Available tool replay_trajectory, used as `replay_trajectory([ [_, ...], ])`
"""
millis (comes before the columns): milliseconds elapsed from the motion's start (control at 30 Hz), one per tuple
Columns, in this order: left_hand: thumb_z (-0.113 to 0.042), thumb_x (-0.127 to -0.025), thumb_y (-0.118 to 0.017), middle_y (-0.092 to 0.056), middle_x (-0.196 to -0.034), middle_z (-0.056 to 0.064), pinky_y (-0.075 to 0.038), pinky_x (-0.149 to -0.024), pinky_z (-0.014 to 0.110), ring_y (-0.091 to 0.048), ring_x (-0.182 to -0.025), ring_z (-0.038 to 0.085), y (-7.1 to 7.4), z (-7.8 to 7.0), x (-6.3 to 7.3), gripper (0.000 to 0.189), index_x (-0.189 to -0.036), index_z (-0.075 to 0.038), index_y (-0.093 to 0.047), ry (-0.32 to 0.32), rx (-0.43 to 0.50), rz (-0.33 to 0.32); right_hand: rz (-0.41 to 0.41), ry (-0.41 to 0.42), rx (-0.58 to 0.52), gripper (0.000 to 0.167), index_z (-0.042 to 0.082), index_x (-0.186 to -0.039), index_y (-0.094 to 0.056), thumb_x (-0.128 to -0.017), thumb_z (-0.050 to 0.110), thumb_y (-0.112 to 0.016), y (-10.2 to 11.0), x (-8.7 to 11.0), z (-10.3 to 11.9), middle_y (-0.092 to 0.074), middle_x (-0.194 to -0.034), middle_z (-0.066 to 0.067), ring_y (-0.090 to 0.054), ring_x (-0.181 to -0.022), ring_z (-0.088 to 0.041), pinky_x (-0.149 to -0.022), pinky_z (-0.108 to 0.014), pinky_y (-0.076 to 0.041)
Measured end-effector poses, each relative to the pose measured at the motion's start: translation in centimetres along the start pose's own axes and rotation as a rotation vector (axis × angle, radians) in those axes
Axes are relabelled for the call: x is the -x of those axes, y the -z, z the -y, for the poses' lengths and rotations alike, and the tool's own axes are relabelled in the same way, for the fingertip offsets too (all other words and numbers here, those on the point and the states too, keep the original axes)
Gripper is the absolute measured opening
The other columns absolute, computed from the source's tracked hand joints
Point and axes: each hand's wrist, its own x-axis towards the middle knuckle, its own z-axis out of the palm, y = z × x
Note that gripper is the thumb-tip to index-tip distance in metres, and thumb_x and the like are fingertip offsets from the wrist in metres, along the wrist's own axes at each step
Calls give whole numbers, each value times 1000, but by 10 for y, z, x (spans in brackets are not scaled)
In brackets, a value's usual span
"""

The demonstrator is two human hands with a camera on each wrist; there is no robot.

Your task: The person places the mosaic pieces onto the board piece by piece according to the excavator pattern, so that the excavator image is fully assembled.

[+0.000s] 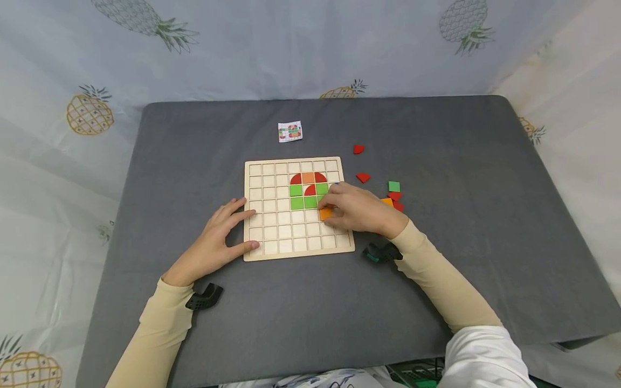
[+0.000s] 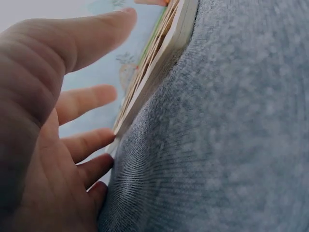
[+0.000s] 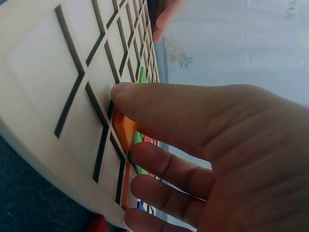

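A wooden grid board (image 1: 271, 234) lies on the table with red, orange and green tiles set in some of its cells. Over the board's right part, my right hand (image 1: 361, 209) pinches an orange square tile (image 1: 325, 214) between thumb and fingers at a cell just below the green tiles (image 1: 310, 202). The right wrist view shows that orange tile (image 3: 124, 129) beside the thumb. My left hand (image 1: 213, 240) lies spread at the board's left edge, thumb and fingertips touching it. Tiles under the right hand are partly hidden, including a bit of blue.
Behind the board lies a small card (image 1: 290, 131) printed with a coloured pattern. Loose red pieces (image 1: 363, 177) lie to the right, with a green square (image 1: 394, 186) and a partly covered orange piece (image 1: 387, 201) near the right wrist. Grey cloth (image 1: 301, 302) covers the table.
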Motion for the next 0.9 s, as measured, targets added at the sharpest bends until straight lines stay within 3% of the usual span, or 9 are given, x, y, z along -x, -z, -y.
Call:
replay_trajectory([
  [600, -33, -88, -79, -20, -170, 6, -14, -121, 68, -11, -158, 36, -1, 7, 3, 66, -147, -14, -53, -21, -18, 16, -2, 0, 8, 30, 16, -116, -72, -88, 26, -79, 1, -1, -1, -65, -106, 1, -55, -97, -16, -80, -31, -50],
  [800, -32, -89, -79, -17, -171, 7, -13, -121, 69, -9, -159, 37, 0, 7, 4, 66, -147, -15, -53, -13, -20, 34, -22, -49, -22, 32, 12, -118, -71, -91, 28, -77, 18, 5, -8, -65, -102, -3, -49, -88, -18, -71, -31, -45],
  [900, -31, -89, -79, -16, -171, 9, -13, -121, 70, -8, -159, 38, 0, 7, 5, 66, -147, -14, -52, -13, -20, 39, -47, -92, -29, 32, 9, -120, -71, -92, 23, -75, 29, 9, -15, -66, -109, -6, -52, -92, -21, -74, -33, -47],
])
